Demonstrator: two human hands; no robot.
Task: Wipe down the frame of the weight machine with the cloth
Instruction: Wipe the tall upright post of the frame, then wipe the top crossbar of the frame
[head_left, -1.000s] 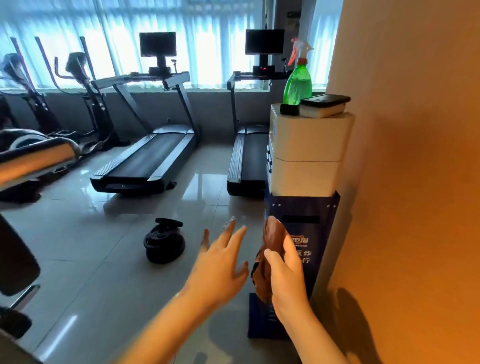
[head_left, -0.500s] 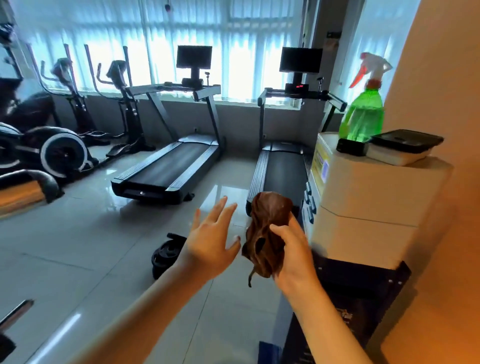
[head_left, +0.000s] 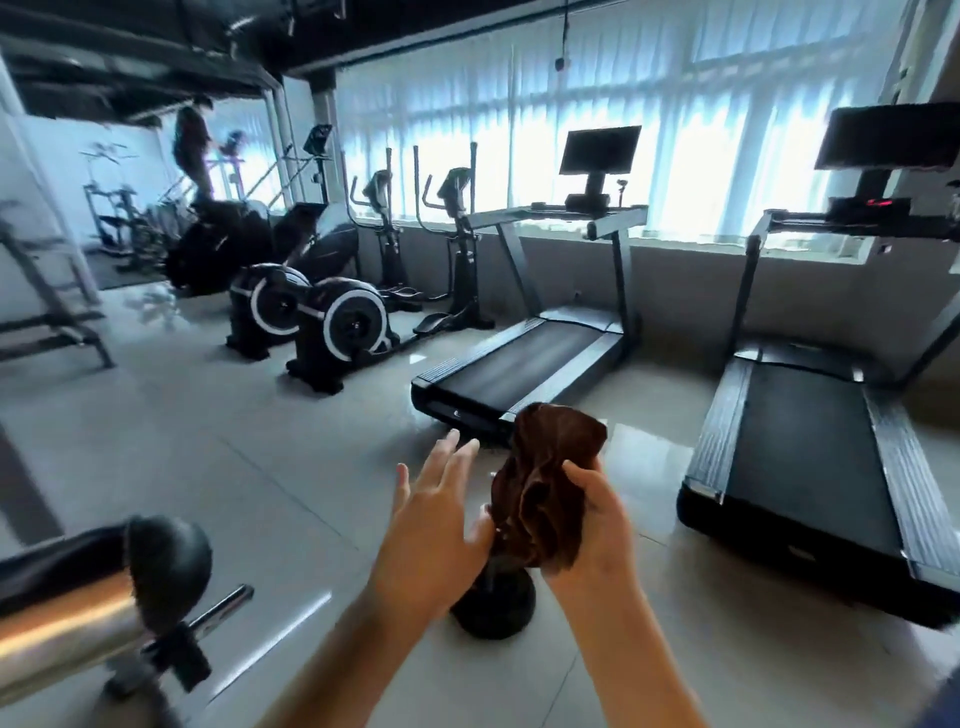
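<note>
A crumpled brown cloth (head_left: 545, 483) is bunched up in front of me, gripped from the right side by my right hand (head_left: 592, 525). My left hand (head_left: 431, 514) is just left of the cloth with fingers spread and straight, its thumb side close to the cloth. At the lower left, part of a weight machine (head_left: 78, 608) shows a steel bar with a black pad and a thin chrome peg; both hands are well to the right of it.
Black weight plates (head_left: 493, 603) lie on the tiled floor under my hands. Two treadmills (head_left: 524, 369) (head_left: 810, 467) stand ahead and to the right. Exercise bikes (head_left: 332, 322) and ellipticals line the window wall at the left.
My view has swung left and up: the white box stack with the spray bottle has left the frame and the weight machine bar has come in at lower left. My hands kept their pose.
</note>
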